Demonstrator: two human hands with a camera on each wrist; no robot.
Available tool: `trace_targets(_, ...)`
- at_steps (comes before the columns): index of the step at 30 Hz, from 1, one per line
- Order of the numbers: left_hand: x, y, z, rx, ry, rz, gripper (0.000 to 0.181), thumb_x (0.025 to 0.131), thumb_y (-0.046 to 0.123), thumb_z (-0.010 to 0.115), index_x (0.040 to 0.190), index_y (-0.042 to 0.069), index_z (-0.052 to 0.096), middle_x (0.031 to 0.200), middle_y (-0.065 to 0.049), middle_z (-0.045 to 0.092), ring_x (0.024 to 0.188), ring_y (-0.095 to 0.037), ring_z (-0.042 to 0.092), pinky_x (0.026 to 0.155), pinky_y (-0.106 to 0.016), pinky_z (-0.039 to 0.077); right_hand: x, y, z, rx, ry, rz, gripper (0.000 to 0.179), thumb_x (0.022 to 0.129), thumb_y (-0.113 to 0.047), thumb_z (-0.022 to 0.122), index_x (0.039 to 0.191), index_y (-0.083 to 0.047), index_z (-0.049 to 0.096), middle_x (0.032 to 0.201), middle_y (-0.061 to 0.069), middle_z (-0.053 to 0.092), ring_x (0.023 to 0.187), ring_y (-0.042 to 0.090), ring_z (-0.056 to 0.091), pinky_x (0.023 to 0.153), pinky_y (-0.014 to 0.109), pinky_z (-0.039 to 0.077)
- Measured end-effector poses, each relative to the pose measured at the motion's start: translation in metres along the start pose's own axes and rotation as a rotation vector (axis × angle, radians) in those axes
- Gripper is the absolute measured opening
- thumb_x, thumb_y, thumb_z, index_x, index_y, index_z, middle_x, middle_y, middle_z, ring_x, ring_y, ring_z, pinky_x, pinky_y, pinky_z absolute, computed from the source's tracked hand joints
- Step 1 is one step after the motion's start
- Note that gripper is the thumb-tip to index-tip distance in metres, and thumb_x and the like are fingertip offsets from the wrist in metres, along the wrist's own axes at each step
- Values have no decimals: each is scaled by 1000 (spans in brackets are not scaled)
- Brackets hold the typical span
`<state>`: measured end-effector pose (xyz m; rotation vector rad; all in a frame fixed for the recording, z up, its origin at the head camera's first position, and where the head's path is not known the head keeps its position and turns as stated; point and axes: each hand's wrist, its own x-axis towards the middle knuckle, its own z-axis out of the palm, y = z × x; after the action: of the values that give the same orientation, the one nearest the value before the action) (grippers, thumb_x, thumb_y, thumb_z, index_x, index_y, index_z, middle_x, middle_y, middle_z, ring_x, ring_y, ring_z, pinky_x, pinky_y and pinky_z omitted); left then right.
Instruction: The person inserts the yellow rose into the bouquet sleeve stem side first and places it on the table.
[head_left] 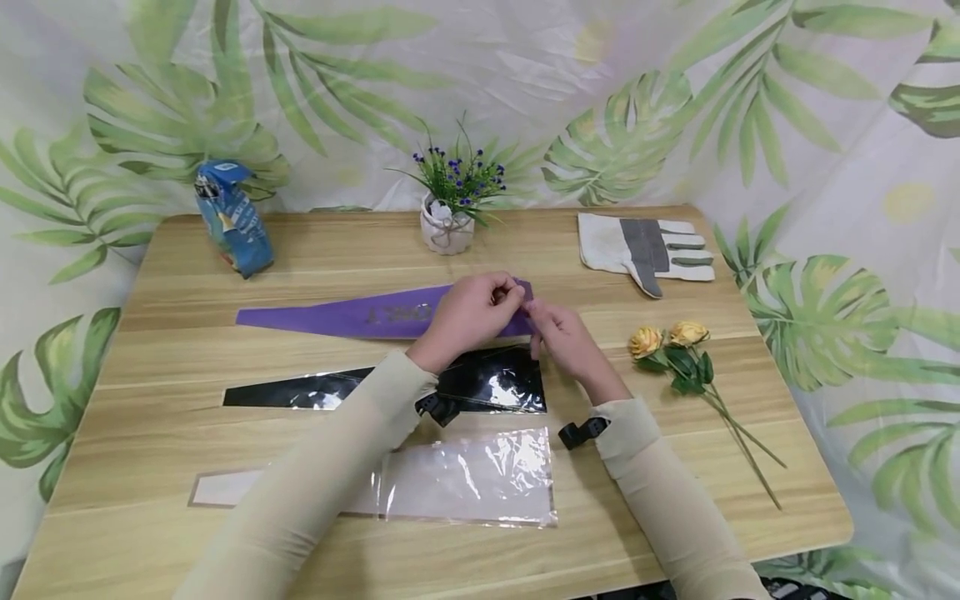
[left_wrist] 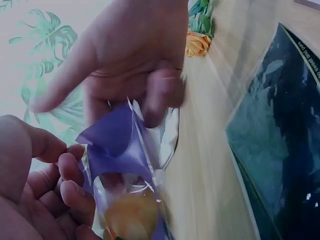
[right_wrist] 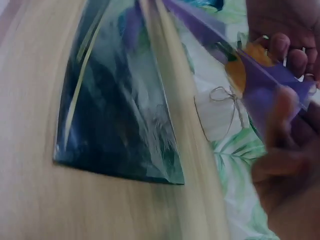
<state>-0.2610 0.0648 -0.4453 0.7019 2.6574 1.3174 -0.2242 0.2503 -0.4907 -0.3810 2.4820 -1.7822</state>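
A long tapered purple flower sleeve (head_left: 330, 318) with dark lettering lies across the table, its wide end raised between the hands. My left hand (head_left: 474, 312) pinches one edge of that wide end, fingers curled. At the opposite edge, my right hand (head_left: 564, 335) grips the sleeve between thumb and fingers. Inside the sleeve's mouth an orange-yellow rose (left_wrist: 131, 215) shows through the clear film in the left wrist view. Below the hands lies a black tapered sleeve (head_left: 491, 379), shiny with clear film. A white one (head_left: 465, 479) is nearest the front, partly behind the left forearm.
Two yellow roses (head_left: 686, 367) with long stems lie at the right. A grey and white work glove (head_left: 637, 246) is at the back right. A potted plant (head_left: 447, 229) with purple flowers stands at the back middle, and a blue bag (head_left: 236, 221) at the back left.
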Motion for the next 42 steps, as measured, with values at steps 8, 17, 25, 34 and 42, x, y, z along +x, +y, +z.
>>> trace_targets(8,-6,-13,-16,-114,-22,-15,33,102,42,58,108,14,74,90,3,68,78,-16,61,70,-35,50,15,2,8,-58,-96,33,24,102,-26,64,104,-3,69,80,19,67,68,35,64,61,38,52)
trace_targets(17,-59,-82,-47,397,-360,-32,98,94,71,51,162,8,17,166,-20,8,151,-41,5,115,-65,10,31,22,-4,-12,-107,152,44,105,-42,55,116,-4,72,98,15,72,76,32,63,67,40,53)
trace_targets(25,-70,-114,-50,562,-423,-146,111,87,86,36,162,10,9,166,-20,-4,151,-40,-5,118,-59,2,28,32,-4,-204,-56,194,44,107,-43,50,103,-6,73,76,13,67,70,26,62,71,36,50)
trace_targets(34,-87,-96,-43,596,-219,-8,100,95,76,37,162,5,15,165,-24,0,151,-41,-6,117,-59,-1,-25,33,-20,-406,-108,55,25,102,-30,64,117,-11,71,101,-1,69,85,15,63,79,38,52)
trace_targets(42,-111,-52,-10,514,-490,234,71,103,59,43,156,13,40,165,-15,19,150,-38,17,117,-57,16,-40,34,-12,-716,-201,-3,77,91,-51,72,152,-11,46,139,13,47,117,29,50,97,50,46)
